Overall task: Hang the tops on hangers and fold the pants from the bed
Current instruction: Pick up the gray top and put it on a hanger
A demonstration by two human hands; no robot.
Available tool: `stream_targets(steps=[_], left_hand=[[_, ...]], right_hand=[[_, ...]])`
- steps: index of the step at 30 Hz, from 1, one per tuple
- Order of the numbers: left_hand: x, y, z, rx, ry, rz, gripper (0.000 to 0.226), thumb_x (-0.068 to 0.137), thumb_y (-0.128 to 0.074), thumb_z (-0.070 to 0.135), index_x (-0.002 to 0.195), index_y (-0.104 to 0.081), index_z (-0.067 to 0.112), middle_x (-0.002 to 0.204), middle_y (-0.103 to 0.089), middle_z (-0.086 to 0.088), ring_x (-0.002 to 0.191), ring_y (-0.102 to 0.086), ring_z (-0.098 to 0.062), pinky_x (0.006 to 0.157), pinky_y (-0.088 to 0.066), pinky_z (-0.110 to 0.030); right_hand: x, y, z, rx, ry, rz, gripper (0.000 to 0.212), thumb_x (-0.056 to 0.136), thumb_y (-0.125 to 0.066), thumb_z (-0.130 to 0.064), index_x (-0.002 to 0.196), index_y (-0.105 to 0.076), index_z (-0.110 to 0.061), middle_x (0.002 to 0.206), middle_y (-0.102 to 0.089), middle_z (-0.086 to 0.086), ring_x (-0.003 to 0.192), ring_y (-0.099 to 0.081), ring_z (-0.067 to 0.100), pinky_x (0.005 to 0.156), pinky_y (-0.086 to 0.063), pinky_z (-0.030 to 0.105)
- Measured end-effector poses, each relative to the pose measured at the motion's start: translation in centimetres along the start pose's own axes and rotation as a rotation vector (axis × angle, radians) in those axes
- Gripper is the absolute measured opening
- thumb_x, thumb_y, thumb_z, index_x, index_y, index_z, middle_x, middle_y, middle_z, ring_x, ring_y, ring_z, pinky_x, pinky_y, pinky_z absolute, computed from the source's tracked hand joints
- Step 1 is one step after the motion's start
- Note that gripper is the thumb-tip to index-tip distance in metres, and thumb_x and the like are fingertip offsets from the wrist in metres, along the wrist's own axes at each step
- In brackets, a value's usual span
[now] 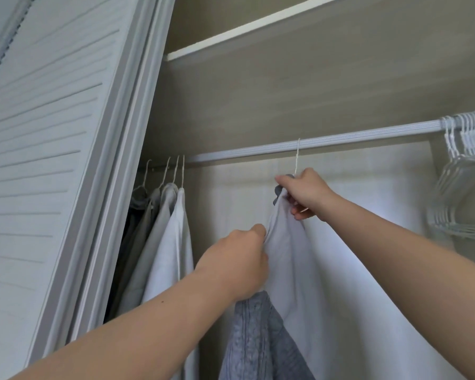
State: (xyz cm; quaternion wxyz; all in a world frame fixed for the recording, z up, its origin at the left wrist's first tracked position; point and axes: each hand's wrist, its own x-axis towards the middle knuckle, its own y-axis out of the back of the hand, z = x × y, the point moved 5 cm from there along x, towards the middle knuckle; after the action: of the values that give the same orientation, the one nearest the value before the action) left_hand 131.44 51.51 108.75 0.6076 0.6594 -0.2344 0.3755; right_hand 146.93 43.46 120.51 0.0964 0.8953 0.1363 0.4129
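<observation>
A white top (pixel 307 264) hangs on a white hanger (pixel 297 157) whose hook sits over the closet rod (pixel 340 142). My right hand (pixel 306 194) grips the hanger's neck and the top's collar just below the rod. Lower left, my left hand (pixel 239 259) pinches the top's left shoulder edge. A grey-blue knit garment (pixel 255 341) hangs under my left hand, partly behind the white top.
Several hung tops (pixel 165 242), grey and white, crowd the rod's left end beside the louvred closet door (pixel 52 160). A bunch of bare white hangers (pixel 466 171) hangs at the far right. A shelf (pixel 231 28) runs above the rod.
</observation>
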Motion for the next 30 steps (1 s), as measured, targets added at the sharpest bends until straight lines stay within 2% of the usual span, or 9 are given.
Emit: stream_targets(steps=[2,5,7,10,13,17,24,28,30], left_hand=[[-0.6,-0.5,0.0,-0.018,-0.007,-0.017,0.022,0.097,-0.048,0.026,0.089,-0.029,0.02,0.074,-0.039,0.0,0.066,-0.043,-0.028,0.061,-0.034,-0.035],[-1.8,-1.4,0.0,-0.017,-0.013,-0.061,0.027,0.094,-0.052,0.028,0.092,-0.026,0.022,0.075,-0.039,0.001,0.069,-0.046,-0.03,0.062,-0.037,-0.036],[-2.5,-1.9,0.0,-0.016,-0.016,-0.092,0.03,0.093,-0.055,0.031,0.094,-0.026,0.023,0.077,-0.042,0.001,0.07,-0.048,-0.03,0.061,-0.038,-0.036],[-3.4,-2.6,0.3,0.004,-0.042,-0.165,0.034,0.094,-0.057,0.034,0.097,-0.025,0.023,0.084,-0.05,-0.003,0.075,-0.054,-0.03,0.061,-0.045,-0.038],[-4.2,-3.1,0.1,-0.008,-0.042,-0.216,0.034,0.093,-0.059,0.03,0.098,-0.025,0.023,0.089,-0.056,-0.006,0.08,-0.059,-0.032,0.067,-0.052,-0.044],[-4.6,-2.9,-1.0,0.005,-0.012,-0.214,0.034,0.091,-0.059,0.026,0.098,-0.026,0.023,0.088,-0.053,-0.004,0.082,-0.059,-0.033,0.071,-0.053,-0.047],[-5.4,-1.6,-4.1,0.069,0.072,-0.224,0.03,0.09,-0.056,0.02,0.098,-0.028,0.021,0.095,-0.057,-0.008,0.086,-0.058,-0.034,0.077,-0.052,-0.05],[-6.0,-0.7,-6.2,0.089,0.136,-0.212,0.024,0.091,-0.053,0.016,0.099,-0.031,0.021,0.092,-0.056,-0.006,0.082,-0.058,-0.032,0.076,-0.053,-0.052],[-6.2,-0.2,-7.0,0.101,0.161,-0.205,0.023,0.092,-0.052,0.014,0.103,-0.033,0.02,0.094,-0.056,-0.007,0.082,-0.059,-0.031,0.076,-0.053,-0.051]], right_hand=[[-1.6,0.1,-1.0,-0.113,0.036,-0.022,0.058,0.082,-0.068,-0.056,0.104,-0.046,-0.007,0.07,-0.065,0.017,0.047,-0.067,0.032,0.045,-0.057,0.039],[-4.4,-0.7,-1.8,-0.31,0.044,-0.149,0.07,0.071,-0.07,-0.064,0.096,-0.052,-0.002,0.067,-0.069,0.02,0.054,-0.071,0.037,0.048,-0.06,0.05],[-5.9,-1.2,-1.9,-0.458,0.054,-0.192,0.065,0.072,-0.07,-0.062,0.095,-0.052,-0.003,0.073,-0.071,0.02,0.054,-0.071,0.036,0.052,-0.061,0.049],[-6.9,-1.3,-2.3,-0.629,0.187,-0.061,0.043,0.084,-0.064,-0.044,0.102,-0.047,-0.008,0.086,-0.066,0.015,0.06,-0.07,0.033,0.064,-0.062,0.044],[-6.9,-2.0,-2.2,-0.572,0.252,-0.063,0.034,0.09,-0.06,-0.03,0.109,-0.045,-0.006,0.096,-0.06,0.017,0.082,-0.065,0.035,0.075,-0.058,0.045],[-6.7,-2.9,-1.8,-0.424,0.25,-0.094,0.024,0.093,-0.059,-0.024,0.098,-0.043,-0.007,0.083,-0.053,0.008,0.06,-0.065,0.033,0.065,-0.06,0.046],[-5.7,-7.2,-2.4,-0.298,0.325,-0.113,0.035,0.092,-0.06,-0.027,0.113,-0.048,-0.002,0.108,-0.06,0.019,0.105,-0.059,0.041,0.085,-0.056,0.054],[-5.0,-10.1,-2.7,-0.153,0.352,-0.179,0.022,0.094,-0.057,-0.022,0.105,-0.051,-0.003,0.101,-0.063,0.022,0.088,-0.067,0.04,0.074,-0.059,0.055],[-4.5,-11.4,-2.9,-0.1,0.359,-0.194,0.023,0.095,-0.058,-0.021,0.101,-0.053,0.001,0.099,-0.063,0.022,0.085,-0.067,0.041,0.076,-0.058,0.057]])
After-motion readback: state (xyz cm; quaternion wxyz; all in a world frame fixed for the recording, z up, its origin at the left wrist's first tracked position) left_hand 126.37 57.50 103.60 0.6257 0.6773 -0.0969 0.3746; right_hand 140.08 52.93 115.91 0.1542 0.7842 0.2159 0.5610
